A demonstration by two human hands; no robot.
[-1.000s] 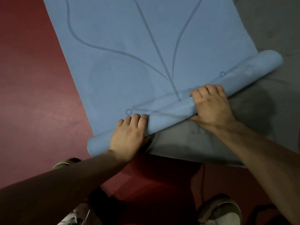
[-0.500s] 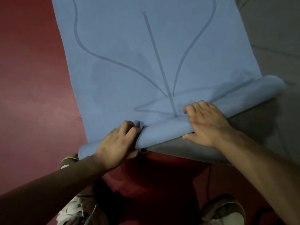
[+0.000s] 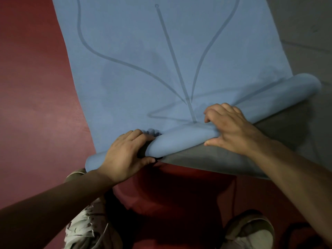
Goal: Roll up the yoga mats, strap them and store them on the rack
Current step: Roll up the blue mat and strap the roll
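Blue yoga mat (image 3: 161, 69) half rolled, far end cut off; we see left hand (image 3: 124, 155) and right hand (image 3: 231, 128) gripping its rolled part, left fingertips lost in shadow.

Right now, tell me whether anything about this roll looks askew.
Yes. The blue roll is uneven: beside the left hand it puckers and shows a dark gap, and its far right end looks thicker than its left end.

Red floor (image 3: 36, 105) left; shoes (image 3: 251, 230) behind roll (image 3: 179, 139)
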